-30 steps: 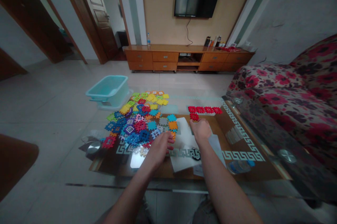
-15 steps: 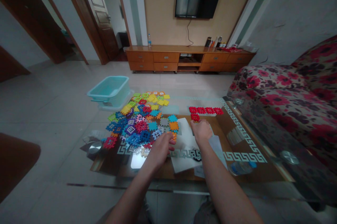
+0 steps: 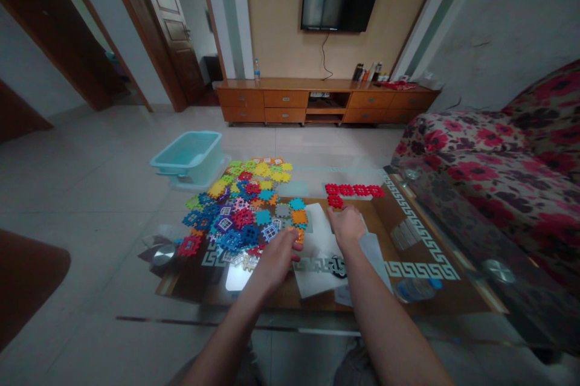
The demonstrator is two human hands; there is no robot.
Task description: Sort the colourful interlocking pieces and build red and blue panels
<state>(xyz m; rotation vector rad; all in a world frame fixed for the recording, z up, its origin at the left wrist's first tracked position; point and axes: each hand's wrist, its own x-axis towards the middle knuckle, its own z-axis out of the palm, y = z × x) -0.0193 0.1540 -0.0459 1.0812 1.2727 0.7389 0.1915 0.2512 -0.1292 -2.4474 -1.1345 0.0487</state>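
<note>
A heap of colourful interlocking plastic tiles (image 3: 240, 205) covers the left part of a glass-topped coffee table (image 3: 408, 235). A row of joined red tiles (image 3: 354, 190) lies further right, with one red tile (image 3: 335, 201) attached below its left end. My right hand (image 3: 347, 226) is curled with its fingertips on that lower red tile. My left hand (image 3: 277, 256) rests at the near edge of the heap, fingers bent over an orange tile (image 3: 298, 233); whether it grips it is hidden.
A turquoise plastic tub (image 3: 190, 156) stands at the table's far left corner. White papers (image 3: 317, 247) and a water bottle (image 3: 414, 288) lie under the glass. A floral sofa (image 3: 498, 174) borders the right side. A wooden TV cabinet (image 3: 324, 99) stands along the far wall.
My left hand has crept slightly forward and right toward the orange tile. My right hand stays at the lower red tile. The view shifted a little.
</note>
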